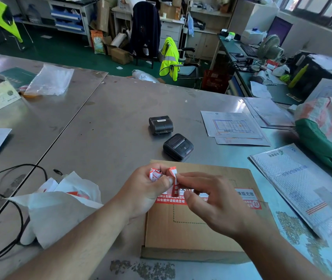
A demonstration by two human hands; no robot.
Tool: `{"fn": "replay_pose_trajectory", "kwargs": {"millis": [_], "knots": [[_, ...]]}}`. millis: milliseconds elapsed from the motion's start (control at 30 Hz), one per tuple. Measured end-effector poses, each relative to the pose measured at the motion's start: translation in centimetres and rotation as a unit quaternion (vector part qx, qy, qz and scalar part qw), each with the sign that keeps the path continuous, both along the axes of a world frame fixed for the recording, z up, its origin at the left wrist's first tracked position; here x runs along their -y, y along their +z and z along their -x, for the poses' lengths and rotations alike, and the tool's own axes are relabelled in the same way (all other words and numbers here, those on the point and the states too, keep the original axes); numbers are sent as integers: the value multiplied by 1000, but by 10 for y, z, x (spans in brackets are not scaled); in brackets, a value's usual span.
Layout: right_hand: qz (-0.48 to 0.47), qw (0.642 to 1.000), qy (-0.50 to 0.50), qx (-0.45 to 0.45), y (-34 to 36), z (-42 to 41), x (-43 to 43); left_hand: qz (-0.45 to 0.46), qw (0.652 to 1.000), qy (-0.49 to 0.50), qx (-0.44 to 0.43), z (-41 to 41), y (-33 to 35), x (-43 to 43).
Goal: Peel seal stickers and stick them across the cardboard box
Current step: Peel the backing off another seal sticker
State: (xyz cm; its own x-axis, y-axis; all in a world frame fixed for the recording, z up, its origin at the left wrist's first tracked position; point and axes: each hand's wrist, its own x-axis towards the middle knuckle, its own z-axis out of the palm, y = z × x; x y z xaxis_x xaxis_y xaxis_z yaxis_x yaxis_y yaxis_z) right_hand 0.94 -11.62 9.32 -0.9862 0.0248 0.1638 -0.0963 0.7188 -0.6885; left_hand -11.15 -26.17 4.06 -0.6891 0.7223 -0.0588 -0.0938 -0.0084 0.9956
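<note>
Your left hand (146, 190) curls round crumpled red-and-white backing (155, 175). At its 3 o'clock, your right hand (217, 203) pinches a thin, glossy seal sticker (172, 172). Pulled unevenly, this limp film could fold onto itself or tear. The flat, matte cardboard box (201, 235) lies beneath at 5 o'clock, with an applied sticker (246, 196) already across it.

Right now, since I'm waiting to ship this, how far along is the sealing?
One seal sticker already lies across the cardboard box. The left hand holds a crumpled scrap; the right hand pinches a second sticker. Sticking it down remains.
</note>
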Motion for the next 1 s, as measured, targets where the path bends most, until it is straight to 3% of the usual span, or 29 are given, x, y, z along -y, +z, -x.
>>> {"fn": "replay_pose_trajectory", "kwargs": {"millis": [133, 200, 267, 333, 400, 533, 833, 1000], "knots": [[34, 999, -16, 7, -4, -1, -1, -7, 1000, 0, -15, -1, 2, 0], [120, 991, -49, 29, -5, 0, -2, -18, 1000, -2, -25, -3, 5, 0], [268, 958, -85, 65, -5, 3, -3, -22, 999, -5, -48, -6, 8, -1], [408, 901, -107, 103, -5, 6, -3, -15, 998, -5, -63, -8, 9, -3], [471, 865, -129, 114, -4, 8, -1, -4, 998, -3, -63, -9, 7, -4], [494, 852, -141, 101, -8, 8, -1, 18, 996, -4, -82, -10, 8, -5], [475, 862, -167, 57, -14, 8, 2, 74, 975, 52, -202, -12, 18, -8], [516, 839, -158, 70, -15, 9, 1, 73, 967, 52, -240, -15, 18, -9]]}}
